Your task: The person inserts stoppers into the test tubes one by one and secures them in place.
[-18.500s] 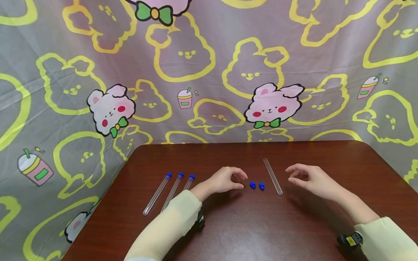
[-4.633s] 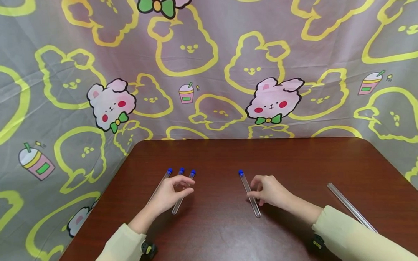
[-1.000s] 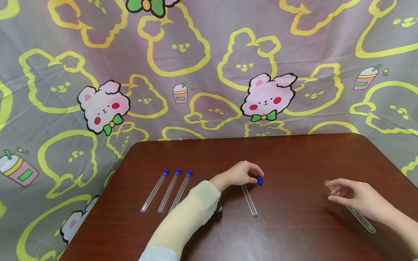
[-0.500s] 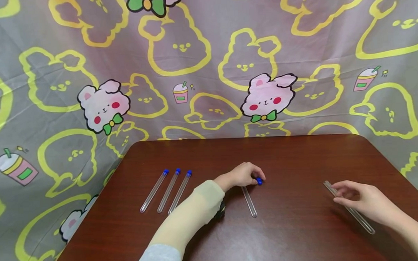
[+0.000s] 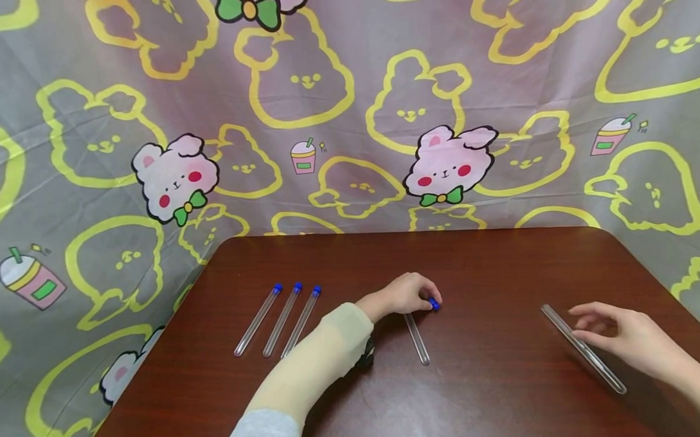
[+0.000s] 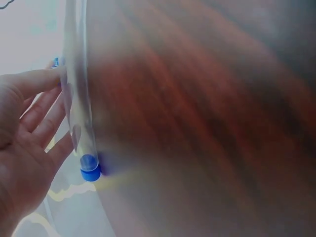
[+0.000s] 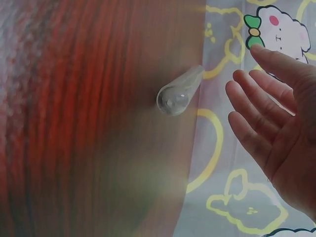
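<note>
My left hand (image 5: 407, 293) lies arched over the top end of a clear tube (image 5: 418, 341) at mid table. Its fingertips reach a small loose blue cap (image 5: 433, 303). In the left wrist view the fingers (image 6: 47, 111) are nearly straight and touch the side of the tube (image 6: 78, 98), whose blue cap (image 6: 90, 173) shows. My right hand (image 5: 620, 334) is spread open just right of an uncapped clear tube (image 5: 583, 348). In the right wrist view the fingers (image 7: 261, 123) stand apart from the tube's rounded end (image 7: 175, 96).
Three capped tubes (image 5: 284, 320) lie side by side at the left of the dark wooden table (image 5: 502, 264). A cartoon-print cloth (image 5: 346, 116) hangs behind and around the table. The right edge of the table runs close to my right hand.
My right hand has drawn back to the right, off the uncapped tube, and its fingers have straightened. My left hand has barely moved from the blue cap.
</note>
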A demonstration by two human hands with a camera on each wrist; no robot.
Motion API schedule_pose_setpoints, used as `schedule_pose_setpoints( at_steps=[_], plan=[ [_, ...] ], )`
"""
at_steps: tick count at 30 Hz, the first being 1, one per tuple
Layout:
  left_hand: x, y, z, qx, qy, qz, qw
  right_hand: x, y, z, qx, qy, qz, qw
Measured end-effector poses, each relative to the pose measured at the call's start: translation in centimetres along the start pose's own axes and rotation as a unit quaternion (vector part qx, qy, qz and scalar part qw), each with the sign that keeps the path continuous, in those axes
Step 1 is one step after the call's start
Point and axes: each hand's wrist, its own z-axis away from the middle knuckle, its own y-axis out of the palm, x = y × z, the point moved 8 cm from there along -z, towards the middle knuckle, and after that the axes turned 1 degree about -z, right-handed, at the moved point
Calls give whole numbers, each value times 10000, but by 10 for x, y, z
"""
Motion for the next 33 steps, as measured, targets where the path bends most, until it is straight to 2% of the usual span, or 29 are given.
schedule_pose_setpoints(
  at_steps=[9,19,25,33],
  plan=[
    [3,-21,22,-347,162,700,9968,-4,3,-3,165,52,164,9997],
    [6,-50,57,-872,367,1119,9892,-23,8,-3,752,614,591,9935],
    [3,-62,80,-1178,581,1352,9821,-29,12,-1,764,511,490,9946],
    [5,-65,105,-1208,517,1486,9801,-28,17,0,715,200,425,9963]
  ],
)
